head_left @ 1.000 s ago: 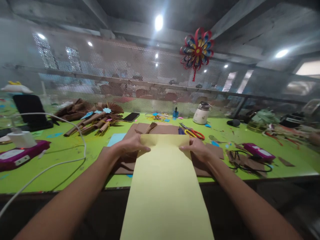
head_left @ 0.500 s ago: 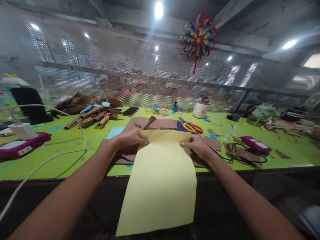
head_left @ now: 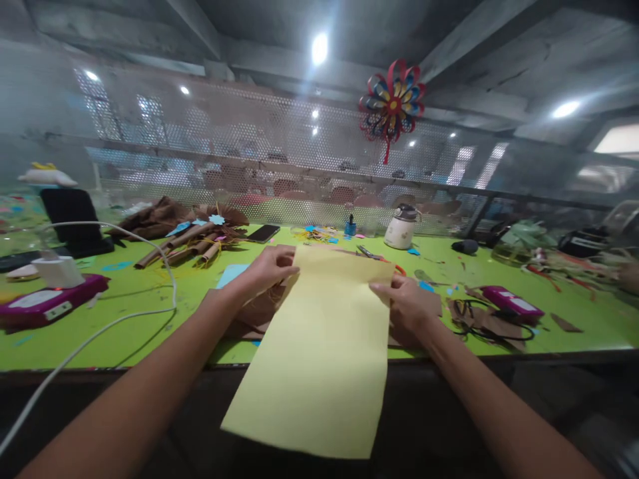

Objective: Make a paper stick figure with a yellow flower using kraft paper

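Observation:
A long sheet of pale yellow paper [head_left: 319, 359] hangs between my hands, its lower end drooping past the table's front edge. My left hand [head_left: 272, 269] pinches its upper left corner, thumb on top. On the other side my right hand [head_left: 407, 299] grips the upper right edge the same way. Beneath the paper lie brown cardboard pieces [head_left: 249, 319], mostly covered. Only a bit of the scissors [head_left: 399, 269] shows behind the sheet's top edge.
On the green table [head_left: 130, 339] stand a white jug [head_left: 401, 227] and a small blue bottle [head_left: 350, 227]. Brown paper rolls [head_left: 177, 246] and a phone [head_left: 263, 233] lie back left. Purple power strips [head_left: 54, 299] sit either side. A white cable [head_left: 172, 279] curves at left.
Both hands have raised the paper's top edge slightly, and it now tilts down to the right. It covers more of the scissors and the brush-like brown piece. The view has tipped up a little.

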The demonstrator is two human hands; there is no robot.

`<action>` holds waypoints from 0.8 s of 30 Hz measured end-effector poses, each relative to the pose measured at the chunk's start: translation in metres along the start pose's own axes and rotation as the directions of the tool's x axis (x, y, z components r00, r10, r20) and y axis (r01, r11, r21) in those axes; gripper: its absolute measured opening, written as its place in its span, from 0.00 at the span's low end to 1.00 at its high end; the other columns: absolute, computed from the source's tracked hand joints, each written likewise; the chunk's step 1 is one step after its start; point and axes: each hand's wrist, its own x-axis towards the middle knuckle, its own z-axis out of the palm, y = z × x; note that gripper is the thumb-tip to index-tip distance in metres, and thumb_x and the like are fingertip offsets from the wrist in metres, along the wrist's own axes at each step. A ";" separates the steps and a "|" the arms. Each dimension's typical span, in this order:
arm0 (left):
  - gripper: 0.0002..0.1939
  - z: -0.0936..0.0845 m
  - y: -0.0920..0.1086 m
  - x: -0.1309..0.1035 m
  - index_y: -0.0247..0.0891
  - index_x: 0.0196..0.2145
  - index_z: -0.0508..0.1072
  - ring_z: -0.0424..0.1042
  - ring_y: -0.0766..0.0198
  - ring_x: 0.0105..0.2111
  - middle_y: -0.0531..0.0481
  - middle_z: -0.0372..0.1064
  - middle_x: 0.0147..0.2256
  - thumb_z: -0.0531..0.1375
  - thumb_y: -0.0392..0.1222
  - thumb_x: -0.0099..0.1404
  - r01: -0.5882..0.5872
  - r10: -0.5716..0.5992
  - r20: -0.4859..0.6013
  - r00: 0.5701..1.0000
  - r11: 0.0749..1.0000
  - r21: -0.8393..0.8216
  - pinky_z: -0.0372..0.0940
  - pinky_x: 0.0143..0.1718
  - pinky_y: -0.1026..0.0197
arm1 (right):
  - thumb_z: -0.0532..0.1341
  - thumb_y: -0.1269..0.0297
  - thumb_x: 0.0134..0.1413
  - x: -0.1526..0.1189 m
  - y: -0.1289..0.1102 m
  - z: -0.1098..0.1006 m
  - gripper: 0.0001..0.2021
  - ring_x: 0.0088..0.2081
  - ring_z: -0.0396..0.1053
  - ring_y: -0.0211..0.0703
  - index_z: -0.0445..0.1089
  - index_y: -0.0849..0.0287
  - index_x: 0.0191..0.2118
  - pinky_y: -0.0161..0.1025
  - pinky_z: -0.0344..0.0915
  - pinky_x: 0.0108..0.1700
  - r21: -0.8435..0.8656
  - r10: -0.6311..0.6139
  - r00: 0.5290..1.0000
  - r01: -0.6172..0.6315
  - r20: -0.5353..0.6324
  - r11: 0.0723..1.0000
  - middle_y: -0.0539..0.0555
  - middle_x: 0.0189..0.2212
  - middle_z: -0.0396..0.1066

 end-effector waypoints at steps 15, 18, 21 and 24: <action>0.40 0.130 0.071 -0.109 0.39 0.63 0.51 0.55 0.48 0.60 0.37 0.53 0.61 0.63 0.48 0.56 -0.495 0.427 0.308 0.850 0.848 0.191 0.55 0.59 0.46 | 0.66 0.60 0.45 -0.097 0.008 0.057 0.34 0.47 0.70 0.49 0.55 0.54 0.58 0.42 0.69 0.46 0.053 -0.287 0.824 0.356 -0.488 0.933 0.61 0.51 0.67; 0.41 0.132 0.047 -0.114 0.38 0.64 0.46 0.48 0.47 0.63 0.36 0.49 0.63 0.60 0.45 0.58 -0.561 0.457 0.389 0.800 0.800 0.215 0.52 0.60 0.44 | 0.65 0.62 0.45 -0.110 0.019 0.056 0.33 0.45 0.72 0.52 0.57 0.52 0.59 0.45 0.71 0.43 0.233 -0.123 0.918 0.222 -0.376 0.947 0.60 0.48 0.71; 0.40 0.130 0.024 -0.117 0.37 0.64 0.45 0.49 0.51 0.63 0.36 0.49 0.63 0.57 0.35 0.57 -0.630 0.505 0.419 0.755 0.737 0.245 0.52 0.61 0.46 | 0.65 0.61 0.47 -0.123 0.030 0.053 0.28 0.47 0.71 0.54 0.62 0.52 0.57 0.49 0.69 0.48 0.237 -0.071 0.945 0.152 -0.320 0.959 0.58 0.45 0.73; 0.38 0.133 0.005 -0.121 0.37 0.63 0.49 0.55 0.54 0.60 0.35 0.56 0.59 0.53 0.27 0.55 -0.678 0.569 0.385 0.726 0.684 0.268 0.56 0.59 0.49 | 0.69 0.62 0.42 -0.144 0.043 0.054 0.31 0.50 0.69 0.54 0.64 0.50 0.56 0.50 0.66 0.53 0.158 -0.074 0.956 0.123 -0.285 0.980 0.56 0.47 0.73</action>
